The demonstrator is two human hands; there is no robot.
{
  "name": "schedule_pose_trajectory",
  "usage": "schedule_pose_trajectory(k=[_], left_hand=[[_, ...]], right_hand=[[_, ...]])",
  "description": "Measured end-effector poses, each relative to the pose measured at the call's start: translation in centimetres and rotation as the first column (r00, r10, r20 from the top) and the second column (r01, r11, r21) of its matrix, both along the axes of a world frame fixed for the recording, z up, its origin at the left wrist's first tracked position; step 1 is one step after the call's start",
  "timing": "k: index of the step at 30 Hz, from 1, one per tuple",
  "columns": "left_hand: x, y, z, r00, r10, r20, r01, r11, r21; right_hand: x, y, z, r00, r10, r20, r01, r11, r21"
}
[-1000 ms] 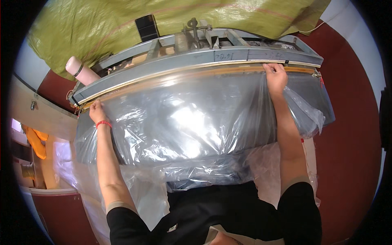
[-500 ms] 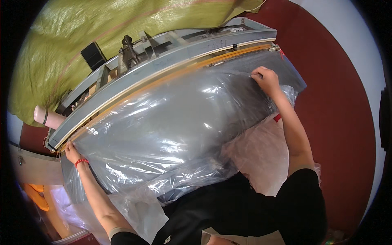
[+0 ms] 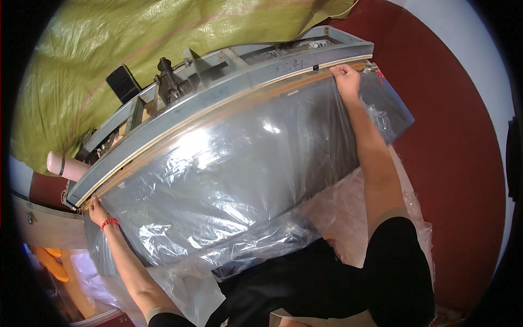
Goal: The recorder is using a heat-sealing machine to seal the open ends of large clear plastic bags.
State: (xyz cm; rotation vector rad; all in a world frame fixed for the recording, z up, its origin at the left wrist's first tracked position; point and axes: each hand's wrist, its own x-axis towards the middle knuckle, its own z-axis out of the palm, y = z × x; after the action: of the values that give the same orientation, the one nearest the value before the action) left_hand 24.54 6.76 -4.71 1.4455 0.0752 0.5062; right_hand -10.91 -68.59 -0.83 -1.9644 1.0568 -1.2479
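A long grey metal machine [image 3: 218,103] runs slantwise ahead of me, with an olive-green tarpaulin [image 3: 136,49] draped behind it. Against its front rail I hold a wide sheet of clear plastic film [image 3: 229,180], stretched taut between my arms, glossy and wrinkled, its lower edge sagging in crumpled folds toward my lap. My right hand [image 3: 346,80] pinches the film's upper corner, fingers closed down on it at the rail's far end. My left hand [image 3: 97,210], a red band [image 3: 109,223] at the wrist, seems closed on the opposite corner, though the fingers are small and hard to read.
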Motion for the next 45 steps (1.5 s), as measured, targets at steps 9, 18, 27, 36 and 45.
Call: schedule_pose_trajectory(k=[9, 18, 27, 36, 45], left_hand=[[0.6, 1.1, -0.5, 0.997, 0.074, 0.01, -0.074, 0.969, 0.237], [2.1, 2.8, -0.8, 0.988, 0.154, -0.027, -0.139, 0.945, 0.297], [-0.8, -0.4, 1.8, 0.999, 0.036, 0.021, -0.038, 0.991, 0.125], [-11.2, -1.5, 9.1, 0.981, -0.189, 0.033, 0.182, 0.971, 0.155], [-15.5, -2.4, 10.8, 0.958, -0.283, 0.04, 0.268, 0.939, 0.214]], right_hand=[[1.6, 1.1, -0.9, 0.97, -0.232, 0.076, 0.238, 0.966, -0.097], [1.3, -1.2, -2.4, 0.896, -0.222, 0.384, 0.274, 0.958, -0.084], [0.6, -0.2, -1.0, 0.918, -0.276, 0.283, 0.272, 0.961, 0.054], [-4.9, 4.1, 3.4, 0.973, 0.215, 0.089, -0.208, 0.975, -0.079], [-12.4, 3.6, 7.3, 0.921, 0.303, 0.246, -0.312, 0.95, -0.002]])
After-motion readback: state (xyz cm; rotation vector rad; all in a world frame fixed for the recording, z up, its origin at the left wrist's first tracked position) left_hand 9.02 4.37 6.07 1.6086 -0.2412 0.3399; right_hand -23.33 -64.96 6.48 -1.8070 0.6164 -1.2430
